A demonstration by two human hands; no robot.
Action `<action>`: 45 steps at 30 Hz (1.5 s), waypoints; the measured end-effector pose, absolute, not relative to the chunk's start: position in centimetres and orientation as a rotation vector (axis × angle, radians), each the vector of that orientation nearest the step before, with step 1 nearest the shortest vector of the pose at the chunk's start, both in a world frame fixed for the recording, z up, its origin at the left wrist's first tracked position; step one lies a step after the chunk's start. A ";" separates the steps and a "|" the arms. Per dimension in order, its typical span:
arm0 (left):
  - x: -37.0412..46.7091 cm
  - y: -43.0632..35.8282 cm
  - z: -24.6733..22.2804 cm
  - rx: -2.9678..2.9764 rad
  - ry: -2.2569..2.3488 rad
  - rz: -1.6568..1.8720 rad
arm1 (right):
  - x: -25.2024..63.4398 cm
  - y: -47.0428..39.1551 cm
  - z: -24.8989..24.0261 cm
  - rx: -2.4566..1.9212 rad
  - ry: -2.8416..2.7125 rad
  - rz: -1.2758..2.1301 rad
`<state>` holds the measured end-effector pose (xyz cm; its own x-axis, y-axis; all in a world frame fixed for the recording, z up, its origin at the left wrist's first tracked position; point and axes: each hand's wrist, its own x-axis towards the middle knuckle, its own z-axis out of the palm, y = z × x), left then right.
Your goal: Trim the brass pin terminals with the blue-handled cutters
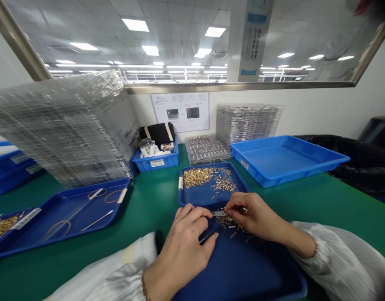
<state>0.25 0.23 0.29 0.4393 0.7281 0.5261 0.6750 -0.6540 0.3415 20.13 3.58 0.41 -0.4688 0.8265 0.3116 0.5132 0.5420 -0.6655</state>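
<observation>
My left hand (187, 246) is wrapped round pliers (220, 214) with dark handles, their metal jaws pointing right. Beside the jaws, my right hand (255, 215) is closed in a pinch; whatever lies between its fingertips is too small to name. Both hands are over the near dark blue tray (242, 271), where small gold-coloured metal pins (233, 228) lie scattered under the fingers. Just behind it, another dark blue tray (195, 195) holds many more gold pins (198, 176), heaped on its left and looser on its right.
At left, a dark blue tray (79, 228) holds rubber bands and a cotton swab (97, 220). Behind are wrapped clear trays (95, 125), a blue bin (156, 162), stacked clear trays (247, 125) and a large light blue tray (286, 156). A black-lined bin (361, 163) stands at right.
</observation>
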 end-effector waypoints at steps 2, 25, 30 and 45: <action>0.3 0.2 0.3 2.605 1.249 1.054 | 20.0 3.4 0.4 -1.094 -2.099 0.665; 0.1 0.1 0.5 2.666 1.136 0.898 | 20.4 3.5 0.7 -1.046 -2.361 0.316; 0.1 0.0 0.5 2.742 1.148 0.872 | 20.4 3.5 0.5 -1.058 -2.389 0.240; 0.1 0.6 0.1 2.589 1.351 1.007 | 22.6 5.2 0.4 -1.285 -2.322 0.392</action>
<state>0.09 0.61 0.12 0.4051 0.7497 0.5233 0.7156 -0.6163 0.3288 22.64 5.19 0.40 -0.4616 0.8510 0.2504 0.7216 0.5244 -0.4520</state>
